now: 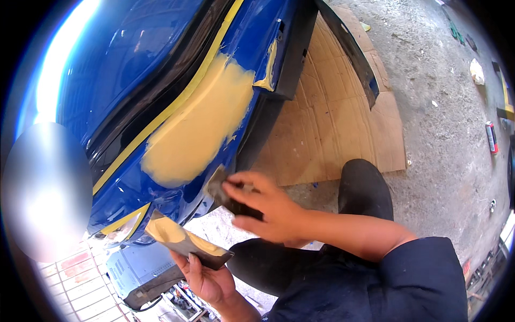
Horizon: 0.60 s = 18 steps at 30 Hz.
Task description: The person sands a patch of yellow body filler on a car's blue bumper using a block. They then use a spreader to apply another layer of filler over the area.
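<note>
A blue car body panel point(236, 40) stands in front of me, with a broad smear of tan body filler point(198, 123) across it. My left hand point(206, 279) grips a flat dark mixing board point(199, 248) from below, with tan filler along its upper face. My right hand point(265, 209) is closed on a dark flat putty spreader point(217, 185), slightly blurred, near the panel's lower edge; I cannot tell whether it touches the panel. Yellow masking tape point(166, 115) runs along the filler's left side.
Flattened cardboard point(332, 118) lies on the concrete floor point(424, 70), with a dark curved trim piece point(351, 51) over it. A red and black can point(491, 137) is at the far right. Below the car sits a pale box-shaped thing point(134, 268). My knee point(365, 188) is close by.
</note>
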Available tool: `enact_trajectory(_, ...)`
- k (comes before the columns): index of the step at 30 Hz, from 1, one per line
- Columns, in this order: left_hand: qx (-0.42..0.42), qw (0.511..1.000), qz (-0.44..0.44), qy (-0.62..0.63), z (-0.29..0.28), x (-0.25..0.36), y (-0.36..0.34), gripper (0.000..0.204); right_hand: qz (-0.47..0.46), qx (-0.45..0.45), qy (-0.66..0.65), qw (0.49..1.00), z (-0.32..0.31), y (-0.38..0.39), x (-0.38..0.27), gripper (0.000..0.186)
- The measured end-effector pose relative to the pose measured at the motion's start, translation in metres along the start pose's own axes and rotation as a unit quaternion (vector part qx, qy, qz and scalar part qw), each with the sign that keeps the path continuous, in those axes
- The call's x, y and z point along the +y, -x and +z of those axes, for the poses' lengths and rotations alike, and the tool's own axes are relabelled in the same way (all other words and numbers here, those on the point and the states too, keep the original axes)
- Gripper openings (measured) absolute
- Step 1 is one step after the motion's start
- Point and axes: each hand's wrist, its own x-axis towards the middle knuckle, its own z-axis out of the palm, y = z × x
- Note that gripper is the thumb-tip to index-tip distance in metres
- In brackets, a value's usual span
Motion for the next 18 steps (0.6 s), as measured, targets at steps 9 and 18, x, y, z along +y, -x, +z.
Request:
enact_trajectory(9, 0.0, 1.0, 0.021, -0.005, 0.012, 0.002, -0.004, 0.05, 0.233, -0.07, -0.229, 0.942, -0.026, 0.022, 0.016, 0.05)
enact_trajectory(18, 0.034, 0.998, 0.028, -0.044, 0.014, 0.0, 0.005, 0.048, 0.39, 0.095, -0.617, 0.677, -0.016, -0.036, 0.035, 0.04)
